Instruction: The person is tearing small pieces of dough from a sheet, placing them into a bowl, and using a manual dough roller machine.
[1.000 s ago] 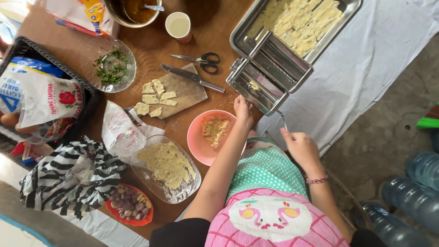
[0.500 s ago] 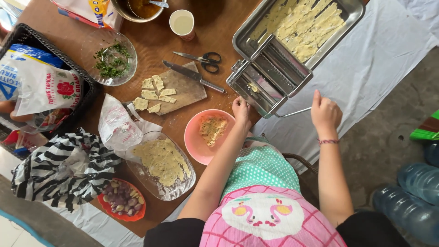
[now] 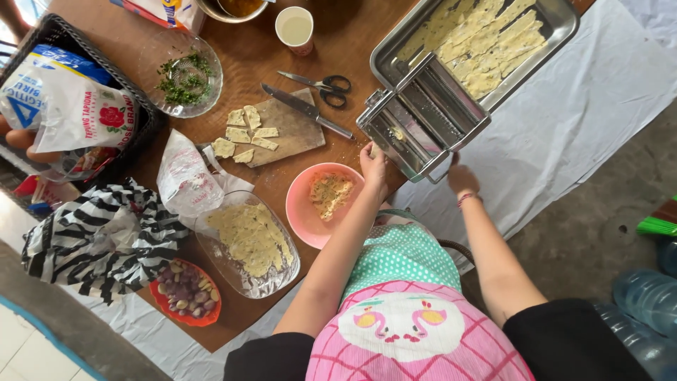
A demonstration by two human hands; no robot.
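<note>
A steel pasta machine (image 3: 423, 116) stands at the table's near edge, in front of a metal tray (image 3: 557, 21) filled with flat dough strips (image 3: 486, 49). My left hand (image 3: 374, 164) grips the machine's near left corner. My right hand (image 3: 462, 176) is closed at the machine's right side, where the crank handle sits hidden under the fingers. A pink bowl (image 3: 303, 212) with a lump of herbed dough (image 3: 330, 194) lies just left of my left forearm.
A cutting board (image 3: 293, 134) carries dough squares, with a knife (image 3: 307, 111) and scissors (image 3: 321, 83) nearby. Left are a glass dish of dough (image 3: 247, 240), a herb bowl (image 3: 180, 70), a cup (image 3: 295, 29), an orange bowl of shallots (image 3: 185, 293), a striped cloth (image 3: 99, 236) and a basket of flour bags (image 3: 63, 106). Water bottles (image 3: 645, 310) stand on the floor.
My right hand swung from low near my body, out to the right, then back in against the machine's side, following the crank round. My left hand stayed at the machine's corner.
</note>
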